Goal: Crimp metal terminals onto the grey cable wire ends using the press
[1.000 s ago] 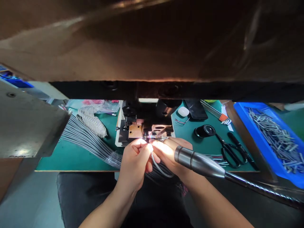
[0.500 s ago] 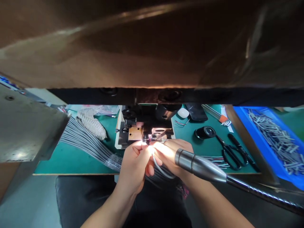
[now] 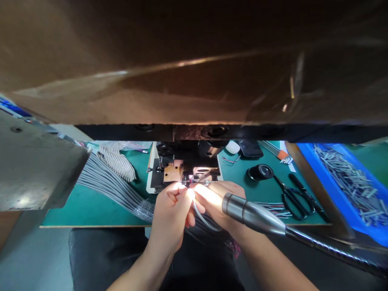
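Observation:
My left hand (image 3: 169, 212) is closed in a pinch on a thin grey cable (image 3: 200, 217), near its end. My right hand (image 3: 214, 198) meets it at the fingertips, also pinching at the cable's lit end. The cable curves down from the fingers below my right hand. Glare and fingers hide the exact tip. Both hands are just in front of a machine's tooling (image 3: 172, 173), with dark blocks and a brass-coloured plate. A metal gooseneck lamp (image 3: 254, 214) crosses in front of my right hand and lights the fingertips.
Overhead is a large brown machine cover (image 3: 182, 93). Left on the green mat lies a bundle of grey cables (image 3: 112, 188). To the right are a black round container (image 3: 260, 172), scissors (image 3: 295, 200), and a blue tray (image 3: 333, 186) of short grey pieces.
The view has tilted slightly, so the cover and bench sit a little lower in it. Both hands keep their pinch at the same spot by the tooling.

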The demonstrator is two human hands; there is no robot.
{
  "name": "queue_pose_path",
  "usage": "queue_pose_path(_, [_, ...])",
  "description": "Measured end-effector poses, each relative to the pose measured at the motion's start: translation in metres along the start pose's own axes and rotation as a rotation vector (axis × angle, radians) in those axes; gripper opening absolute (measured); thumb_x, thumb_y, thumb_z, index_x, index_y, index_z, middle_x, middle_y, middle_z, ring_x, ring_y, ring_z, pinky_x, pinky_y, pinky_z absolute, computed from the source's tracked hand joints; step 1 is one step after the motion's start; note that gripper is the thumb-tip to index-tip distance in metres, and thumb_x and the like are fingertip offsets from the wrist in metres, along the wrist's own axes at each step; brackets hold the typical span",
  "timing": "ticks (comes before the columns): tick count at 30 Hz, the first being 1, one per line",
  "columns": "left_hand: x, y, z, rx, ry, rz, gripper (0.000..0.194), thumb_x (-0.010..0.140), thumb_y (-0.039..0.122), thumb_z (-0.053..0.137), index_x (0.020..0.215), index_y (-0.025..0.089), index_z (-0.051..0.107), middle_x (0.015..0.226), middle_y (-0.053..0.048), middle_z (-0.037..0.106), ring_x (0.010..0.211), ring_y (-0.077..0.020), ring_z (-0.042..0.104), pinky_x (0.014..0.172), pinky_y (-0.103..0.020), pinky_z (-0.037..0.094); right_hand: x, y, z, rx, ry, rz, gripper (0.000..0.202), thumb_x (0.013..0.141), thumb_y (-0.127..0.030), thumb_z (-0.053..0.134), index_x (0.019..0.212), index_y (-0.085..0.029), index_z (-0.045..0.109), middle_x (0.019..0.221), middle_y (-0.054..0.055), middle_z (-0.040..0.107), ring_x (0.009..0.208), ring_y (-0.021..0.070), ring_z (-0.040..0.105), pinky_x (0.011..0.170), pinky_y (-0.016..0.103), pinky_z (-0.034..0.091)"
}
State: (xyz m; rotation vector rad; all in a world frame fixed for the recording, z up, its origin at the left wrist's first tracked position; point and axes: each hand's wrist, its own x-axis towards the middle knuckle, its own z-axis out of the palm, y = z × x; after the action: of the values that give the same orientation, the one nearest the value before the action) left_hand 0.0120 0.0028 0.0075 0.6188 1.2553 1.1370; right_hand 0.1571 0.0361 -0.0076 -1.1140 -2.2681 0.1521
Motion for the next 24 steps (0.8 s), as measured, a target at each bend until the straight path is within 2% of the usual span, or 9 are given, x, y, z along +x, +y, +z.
queue_pose_path(6, [0.001, -0.003, -0.001, -0.022, -0.01, -0.017, 0.019, 0.082, 0.026, 0.06, 0.067, 0.015, 0.058, 0.059, -0.003, 0.069, 0.035, -0.0053, 0.046, 0.037, -0.016, 0.031, -0.006, 0.001, -0.005, -0.026, -0.039, -0.049, 0.032, 0.098, -0.027, 0.058, 0.069, -0.021, 0.068, 0.055, -0.004, 0.048, 0.053, 0.0111, 0.046, 0.055, 0.028, 0.031])
queue_pose_path(11, [0.003, -0.004, 0.0, -0.025, -0.016, -0.028, 0.023, 0.085, 0.026, 0.058, 0.065, 0.016, 0.056, 0.056, -0.002, 0.067, 0.035, -0.005, 0.045, 0.037, -0.015, 0.031, -0.012, -0.003, -0.012, 0.096, 0.059, -0.031, 0.013, 0.091, -0.019, 0.06, 0.088, -0.023, 0.072, 0.057, -0.004, 0.057, 0.052, 0.0124, 0.053, 0.056, 0.027, 0.04])
queue_pose_path(14, [0.003, -0.004, 0.0, -0.033, -0.014, -0.028, 0.023, 0.085, 0.027, 0.059, 0.065, 0.016, 0.056, 0.055, -0.002, 0.066, 0.035, -0.0052, 0.045, 0.037, -0.015, 0.031, -0.014, -0.006, -0.016, 0.182, 0.116, -0.062, 0.017, 0.086, -0.012, 0.061, 0.094, -0.025, 0.07, 0.061, -0.005, 0.063, 0.051, 0.0125, 0.054, 0.055, 0.028, 0.043])
queue_pose_path(17, [0.003, -0.004, -0.001, -0.029, -0.014, -0.024, 0.024, 0.085, 0.025, 0.059, 0.063, 0.016, 0.056, 0.052, 0.0, 0.062, 0.035, -0.0051, 0.045, 0.038, -0.015, 0.03, -0.016, -0.007, -0.019, 0.25, 0.112, -0.089, 0.028, 0.084, -0.01, 0.059, 0.105, -0.026, 0.068, 0.07, -0.005, 0.068, 0.053, 0.0122, 0.056, 0.056, 0.028, 0.045])
queue_pose_path(20, [0.002, -0.005, -0.002, -0.019, -0.018, -0.017, 0.027, 0.086, 0.024, 0.057, 0.061, 0.016, 0.056, 0.047, 0.002, 0.057, 0.035, -0.0051, 0.043, 0.038, -0.015, 0.03, -0.019, -0.008, -0.019, 0.272, 0.084, -0.092, 0.033, 0.083, -0.01, 0.057, 0.108, -0.027, 0.068, 0.07, -0.005, 0.066, 0.053, 0.0129, 0.055, 0.055, 0.03, 0.045])
queue_pose_path(24, [0.002, -0.006, -0.002, -0.011, -0.016, -0.009, 0.026, 0.087, 0.024, 0.056, 0.062, 0.016, 0.056, 0.048, 0.002, 0.058, 0.035, -0.005, 0.044, 0.038, -0.015, 0.029, -0.022, -0.007, -0.017, 0.288, 0.1, -0.086, 0.035, 0.083, -0.009, 0.056, 0.111, -0.028, 0.067, 0.067, -0.005, 0.061, 0.053, 0.0129, 0.054, 0.054, 0.029, 0.044])
